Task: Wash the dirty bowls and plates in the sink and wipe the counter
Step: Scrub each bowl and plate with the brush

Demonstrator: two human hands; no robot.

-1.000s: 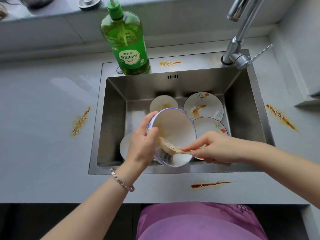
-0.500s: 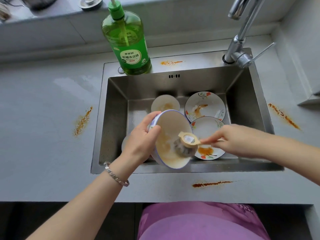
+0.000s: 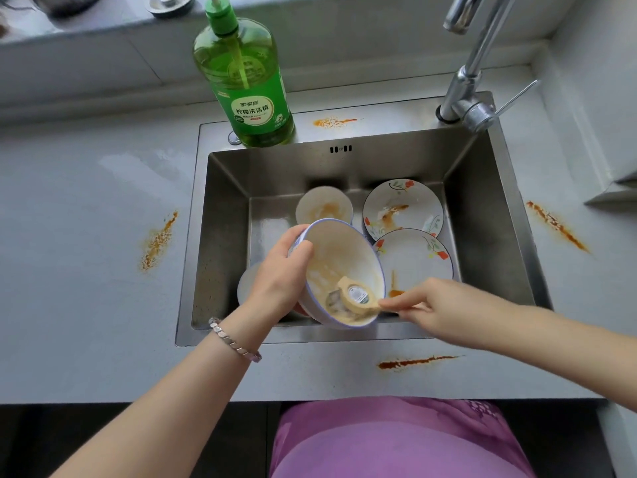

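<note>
A pale grey table (image 3: 86,270) surrounds a steel sink (image 3: 220,257) set into it. Orange-brown stains mark the table on every side of the sink: a speckled smear (image 3: 159,240) to its left, a dark streak (image 3: 415,361) in front of it, a long diagonal streak (image 3: 555,225) to its right, and a small splash (image 3: 332,122) on the sink's back ledge. A green dish soap bottle (image 3: 246,84) stands upright at the sink's back left corner; a chrome faucet (image 3: 465,94) rises from the back right corner.

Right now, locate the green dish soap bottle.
The green dish soap bottle stands on the steel sink's back rim, at its far-left corner, opposite the chrome faucet.
</note>
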